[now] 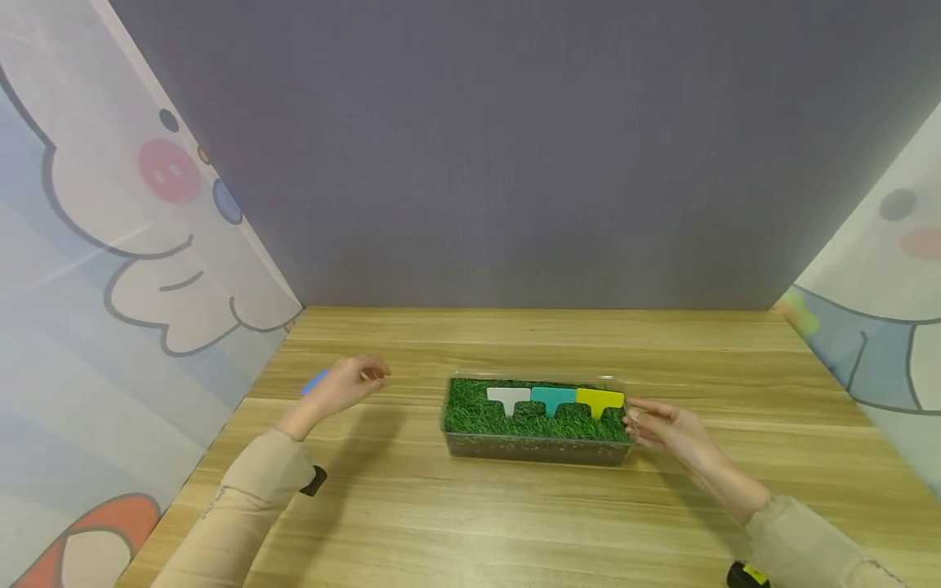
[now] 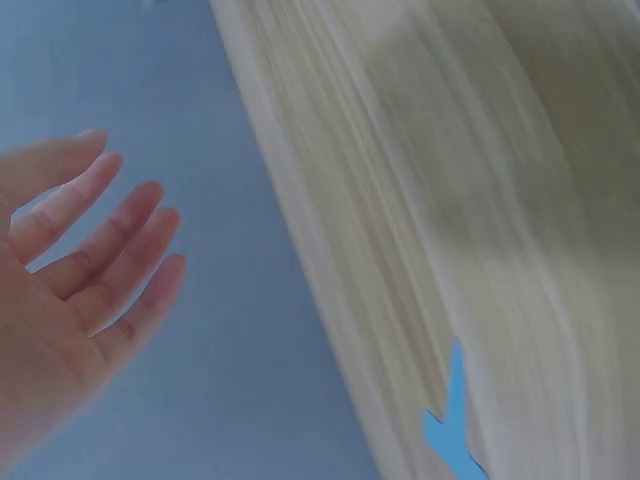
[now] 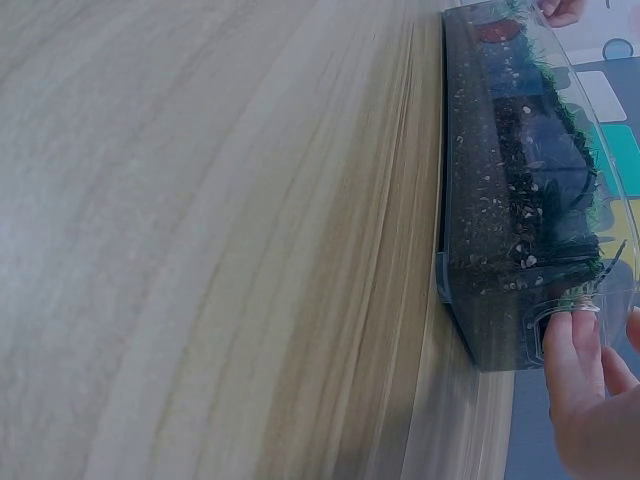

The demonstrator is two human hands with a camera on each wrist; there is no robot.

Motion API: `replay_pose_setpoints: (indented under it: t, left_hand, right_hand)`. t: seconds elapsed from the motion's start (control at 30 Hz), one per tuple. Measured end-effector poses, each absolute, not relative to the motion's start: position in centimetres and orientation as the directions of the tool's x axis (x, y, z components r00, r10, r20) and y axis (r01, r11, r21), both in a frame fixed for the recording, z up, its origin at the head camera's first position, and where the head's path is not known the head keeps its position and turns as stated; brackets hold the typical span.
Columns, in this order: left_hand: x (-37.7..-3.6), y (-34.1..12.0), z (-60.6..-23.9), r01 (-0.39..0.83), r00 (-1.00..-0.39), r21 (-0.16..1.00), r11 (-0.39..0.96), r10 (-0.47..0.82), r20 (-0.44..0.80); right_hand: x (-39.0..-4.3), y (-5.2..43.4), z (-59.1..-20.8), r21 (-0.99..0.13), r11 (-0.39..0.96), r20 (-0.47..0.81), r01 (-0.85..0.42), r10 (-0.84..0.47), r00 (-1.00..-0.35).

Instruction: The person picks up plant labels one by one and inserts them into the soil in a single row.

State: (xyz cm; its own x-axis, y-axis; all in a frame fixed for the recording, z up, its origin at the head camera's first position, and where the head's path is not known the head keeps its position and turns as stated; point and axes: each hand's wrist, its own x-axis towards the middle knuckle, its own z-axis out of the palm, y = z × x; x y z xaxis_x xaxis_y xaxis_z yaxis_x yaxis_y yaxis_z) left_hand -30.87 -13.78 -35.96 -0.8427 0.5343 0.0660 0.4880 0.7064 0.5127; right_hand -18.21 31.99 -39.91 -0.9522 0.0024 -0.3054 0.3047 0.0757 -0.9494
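Planter box (image 1: 535, 425) mid-table (image 1: 515, 523), white, teal, yellow tags standing in grass. Head view: I see right hand (image 1: 665, 431) touching box's right end, fingers relaxed; left hand (image 1: 345, 384) hovering open above blue tag (image 1: 314, 381). Left wrist: palm spread, empty, tag (image 2: 455, 425) flat below. Right wrist: fingertips (image 3: 570, 345) on box wall (image 3: 500, 250). Advice: keep box steadied, lower left grip squarely, pinch tag by edges.
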Motion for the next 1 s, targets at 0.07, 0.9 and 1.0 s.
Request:
replay_pose_setpoints:
  t: [0.07,0.9,1.0]
  left_hand:
    - [-31.2,-14.5,-36.3,0.466,-0.859,0.505,0.727,0.509,0.06]
    - [-33.1,-21.2,-40.2,0.328,-0.942,0.48,0.814,0.317,0.106]
    - [-33.3,-21.8,-40.6,0.288,-0.955,0.49,0.823,0.285,0.082]
  right_hand:
    - [-18.2,32.0,-39.9,-0.95,0.073,-0.305,0.304,0.003,-0.952]
    - [-18.2,32.0,-40.1,-0.95,0.063,-0.305,0.305,0.007,-0.952]
    - [-18.2,32.0,-40.1,-0.952,0.062,-0.299,0.298,0.003,-0.954]
